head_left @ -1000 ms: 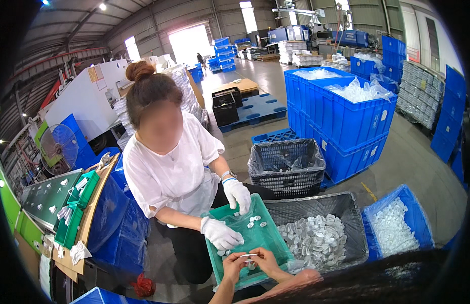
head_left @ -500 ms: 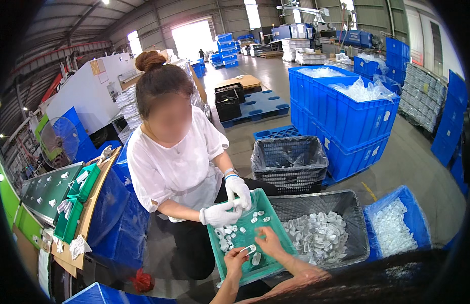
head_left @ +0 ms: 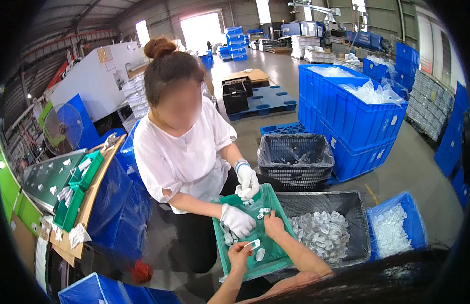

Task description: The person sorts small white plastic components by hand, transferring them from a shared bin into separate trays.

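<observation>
My left hand (head_left: 239, 256) pinches an oval, clear-and-white plastic piece (head_left: 254, 244) over the green tray (head_left: 283, 260). Farther right in the tray, the fingers of my right hand (head_left: 275, 227) are drawn together on a small white plastic part (head_left: 266, 212), partly hidden by the fingertips. Another oval plastic piece (head_left: 260, 254) lies below the one I hold. Across from me, a co-worker's white-gloved hand (head_left: 238, 221) reaches down into the tray, over a heap of small white parts (head_left: 228, 238). The co-worker's other gloved hand (head_left: 248, 183) is above the tray's far edge.
Right of the tray stands a black-lined crate (head_left: 357, 223) with many clear plastic pieces. Beyond it is a blue bin (head_left: 419, 230) of small white parts. A black basket (head_left: 295, 172) and stacked blue crates (head_left: 349, 119) stand farther back. At left, green trays (head_left: 68, 223) rest on a bench.
My right hand has moved forward to the small white parts, its fingers closing. The co-worker's gloved hands have separated, one going down into the tray. My left hand still holds its piece.
</observation>
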A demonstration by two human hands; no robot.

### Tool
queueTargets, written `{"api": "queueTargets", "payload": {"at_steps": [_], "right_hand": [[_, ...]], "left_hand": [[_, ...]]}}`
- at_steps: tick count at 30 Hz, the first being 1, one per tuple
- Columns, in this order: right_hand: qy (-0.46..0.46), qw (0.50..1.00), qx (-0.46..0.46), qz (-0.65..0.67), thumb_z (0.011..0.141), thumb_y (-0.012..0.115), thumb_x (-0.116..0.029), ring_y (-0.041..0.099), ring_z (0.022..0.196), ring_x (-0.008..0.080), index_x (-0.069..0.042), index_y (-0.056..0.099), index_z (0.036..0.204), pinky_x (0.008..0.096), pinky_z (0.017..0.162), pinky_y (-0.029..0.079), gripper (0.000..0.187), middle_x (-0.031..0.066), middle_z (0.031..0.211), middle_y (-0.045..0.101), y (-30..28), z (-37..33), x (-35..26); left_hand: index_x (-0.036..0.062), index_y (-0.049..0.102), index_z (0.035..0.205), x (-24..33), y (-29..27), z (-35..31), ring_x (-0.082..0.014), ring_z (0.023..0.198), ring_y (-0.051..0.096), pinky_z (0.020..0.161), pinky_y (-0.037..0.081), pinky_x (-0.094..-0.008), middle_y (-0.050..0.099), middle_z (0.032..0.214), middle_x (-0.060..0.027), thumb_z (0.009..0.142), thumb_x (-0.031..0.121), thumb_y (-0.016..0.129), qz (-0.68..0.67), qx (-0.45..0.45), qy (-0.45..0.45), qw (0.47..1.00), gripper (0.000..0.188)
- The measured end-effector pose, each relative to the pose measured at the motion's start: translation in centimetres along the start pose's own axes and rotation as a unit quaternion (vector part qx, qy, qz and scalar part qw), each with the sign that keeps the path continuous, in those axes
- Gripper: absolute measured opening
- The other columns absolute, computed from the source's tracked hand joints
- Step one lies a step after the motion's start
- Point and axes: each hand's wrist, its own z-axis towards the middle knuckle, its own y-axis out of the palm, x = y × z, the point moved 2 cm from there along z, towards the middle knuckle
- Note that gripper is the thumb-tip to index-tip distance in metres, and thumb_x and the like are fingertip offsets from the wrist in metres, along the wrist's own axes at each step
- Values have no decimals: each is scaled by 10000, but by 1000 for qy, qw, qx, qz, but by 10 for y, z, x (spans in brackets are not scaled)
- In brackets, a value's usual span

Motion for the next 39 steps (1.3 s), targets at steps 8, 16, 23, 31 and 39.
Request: {"api": "queueTargets", "payload": {"at_steps": [8, 16, 23, 31, 39], "right_hand": [[15, 996, 50, -66, 768, 489, -79, 621, 657, 347, 49, 549, 947, 408, 586, 515, 229, 276, 1056, 492, 7, -1, 0], [-55, 986, 95, 127, 693, 613, -110, 620, 735, 309, -36, 602, 893, 409, 629, 502, 214, 168, 1039, 539, -35, -25, -11], [20, 716, -20, 698, 765, 591, 28, 573, 727, 137, 42, 563, 1067, 251, 619, 452, 304, 82, 878, 598, -128, -69, -14], [19, 658, -78, 748, 784, 610, 2, 594, 814, 162, 37, 522, 1135, 257, 665, 465, 364, 96, 965, 593, -134, -124, -20], [33, 689, -56, 722, 791, 619, -17, 602, 781, 166, 43, 520, 1124, 267, 645, 495, 353, 113, 946, 598, -138, -146, -19]], "left_hand": [[-17, 603, 836, 1, 2, -3, -133, 589, 570, 544, 474, -248, 615, 736, -75, 744, -11, 633, 14, 6, -8, 1000, 97], [-17, 603, 826, -4, 3, -8, -123, 592, 567, 543, 470, -242, 617, 737, -72, 749, -8, 619, 0, 13, -5, 1000, 79], [-16, 604, 822, 4, 5, -10, -115, 607, 569, 551, 470, -246, 616, 732, -74, 743, -38, 602, 44, -4, 49, 998, 81], [-31, 589, 887, 54, 22, -51, -129, 637, 573, 576, 484, -253, 612, 789, -86, 768, -40, 582, -10, -32, 20, 999, 119], [-20, 585, 912, 56, 28, -73, -140, 656, 589, 550, 481, -250, 617, 810, -89, 784, -12, 589, -22, -63, 15, 998, 129]]}}
